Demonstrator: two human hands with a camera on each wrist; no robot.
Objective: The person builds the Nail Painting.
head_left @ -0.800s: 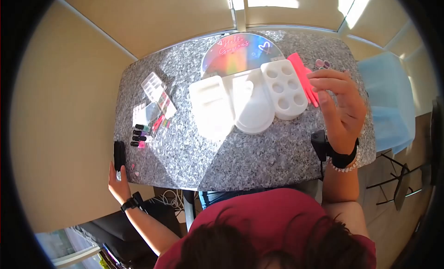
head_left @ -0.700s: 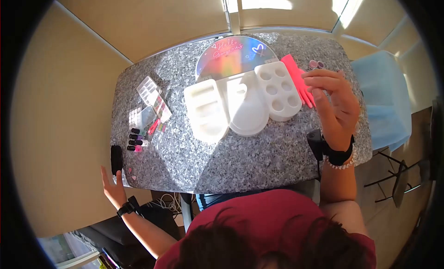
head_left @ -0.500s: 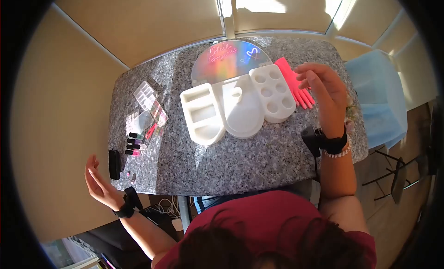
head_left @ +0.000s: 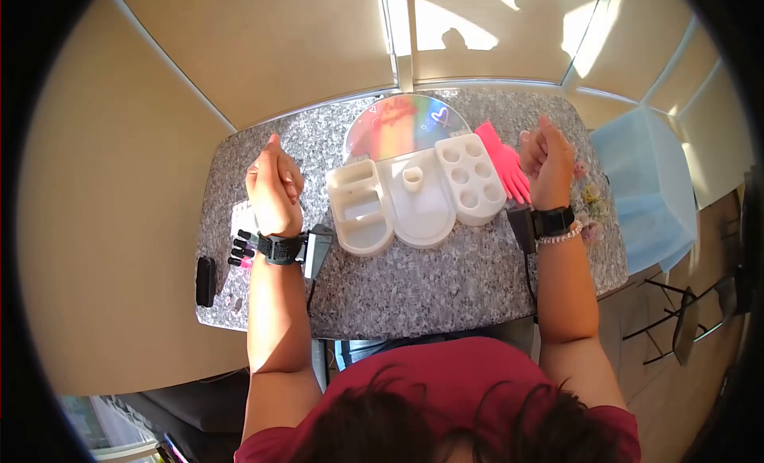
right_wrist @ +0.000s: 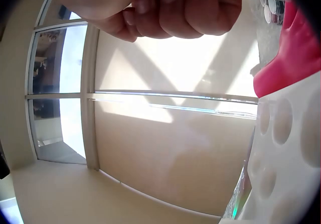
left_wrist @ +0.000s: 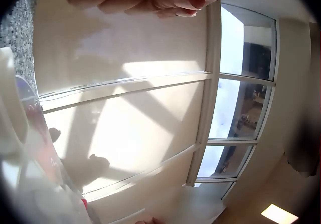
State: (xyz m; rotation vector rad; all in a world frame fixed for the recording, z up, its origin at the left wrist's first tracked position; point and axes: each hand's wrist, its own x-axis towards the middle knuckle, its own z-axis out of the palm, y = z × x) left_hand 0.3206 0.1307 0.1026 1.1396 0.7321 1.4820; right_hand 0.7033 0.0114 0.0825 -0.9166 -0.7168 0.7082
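Note:
Both hands are raised over the grey speckled table, apart from each other, with curled fingers and nothing held. In the head view the left hand [head_left: 274,188] is left of the white tray [head_left: 422,216], above the nail polish bottles [head_left: 243,252]. Its curled fingers also show at the top of the left wrist view. Beside the pink gloves [head_left: 505,164], on the tray's right, is the right hand [head_left: 549,168]; the right wrist view shows its fingers folded toward the palm. The tray has compartments and round wells, with a rainbow-coloured round panel [head_left: 402,125] behind it.
A black case [head_left: 205,281] lies at the table's left edge. Small flowers [head_left: 590,204] are on the right side, near a light-blue covered object [head_left: 645,184]. Pale wall panels [head_left: 493,45] stand behind the table.
From beside the table's left edge, the left hand has moved right and up over the table. The right hand's fingers have curled in further. The head view has shifted.

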